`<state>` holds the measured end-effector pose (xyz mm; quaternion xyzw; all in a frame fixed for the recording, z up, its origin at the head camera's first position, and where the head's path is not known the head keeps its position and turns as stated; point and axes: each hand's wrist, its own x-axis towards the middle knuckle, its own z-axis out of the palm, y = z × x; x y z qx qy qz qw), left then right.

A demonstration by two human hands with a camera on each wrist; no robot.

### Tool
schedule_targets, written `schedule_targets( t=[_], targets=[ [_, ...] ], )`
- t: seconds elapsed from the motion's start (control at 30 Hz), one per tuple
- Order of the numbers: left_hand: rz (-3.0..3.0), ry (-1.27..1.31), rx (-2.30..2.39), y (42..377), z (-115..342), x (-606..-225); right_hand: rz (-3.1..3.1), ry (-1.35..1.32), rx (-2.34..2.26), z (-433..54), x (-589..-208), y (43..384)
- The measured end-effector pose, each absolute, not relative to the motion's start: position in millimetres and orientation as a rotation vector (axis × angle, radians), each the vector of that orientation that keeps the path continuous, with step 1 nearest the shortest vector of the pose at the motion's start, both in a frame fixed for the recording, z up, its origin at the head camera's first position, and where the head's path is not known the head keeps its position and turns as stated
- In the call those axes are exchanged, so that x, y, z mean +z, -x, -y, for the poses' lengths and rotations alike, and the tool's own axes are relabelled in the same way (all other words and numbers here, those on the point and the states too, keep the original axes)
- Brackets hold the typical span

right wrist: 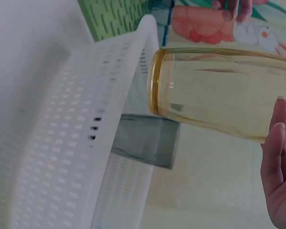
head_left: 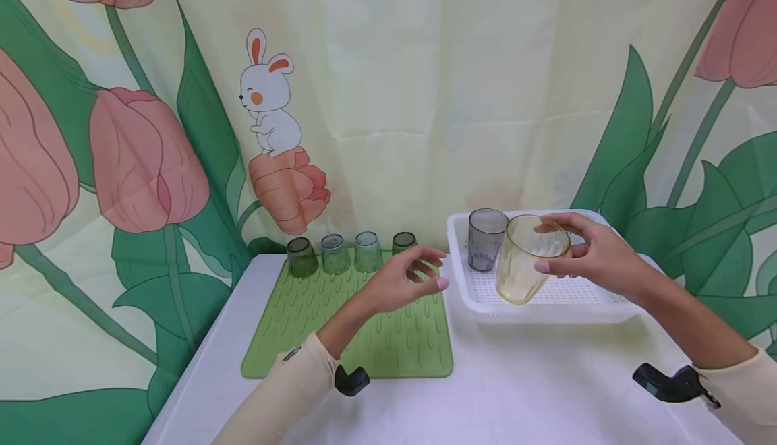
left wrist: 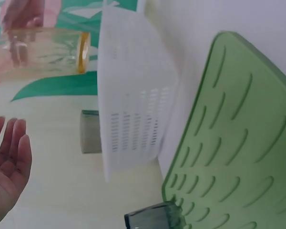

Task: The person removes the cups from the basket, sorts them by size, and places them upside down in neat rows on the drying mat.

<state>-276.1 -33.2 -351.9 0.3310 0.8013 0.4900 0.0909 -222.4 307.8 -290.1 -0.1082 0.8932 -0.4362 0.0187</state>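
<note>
A yellow-tinted clear glass (head_left: 522, 270) is held over the front left of the white basket (head_left: 552, 314). My right hand (head_left: 597, 253) pinches it near its rim, between thumb and fingers; the glass tilts slightly. Close behind it, a grey glass (head_left: 483, 246) stands in the basket. My left hand (head_left: 400, 278) is over the right part of the green mat (head_left: 285, 337), fingers loosely bent and holding nothing. In the left wrist view, the left hand (left wrist: 9, 171) appears apart from the yellow glass (left wrist: 43, 52).
Several tinted glasses stand in a row along the mat's back edge, including a dark one (head_left: 302, 259), a blue one (head_left: 367, 253) and a dark one (head_left: 403, 241) behind the left hand. A printed curtain (head_left: 388, 94) hangs behind the white table (head_left: 516, 384).
</note>
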Motion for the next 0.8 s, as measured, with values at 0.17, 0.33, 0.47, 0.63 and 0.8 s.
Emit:
schedule_targets(
  t=[0.17,0.33,0.47,0.63,0.8],
  targets=[
    [-2.378,-1.039,1.460,267,31,-345,-2.708,0.436,-1.453,-287,-287,206],
    [-2.355,-1.073,1.479,257,27,-339,-2.659,0.478,-1.496,-269,-293,194],
    [-2.348,-1.100,1.494,250,25,-336,-2.596,0.490,-1.545,-258,-300,187],
    [-2.329,-1.142,1.495,243,23,-333,-2.465,0.537,-1.604,-245,-307,186],
    [-2.327,-1.178,1.449,239,21,-336,-2.418,0.580,-1.585,-235,-313,186]
  ],
)
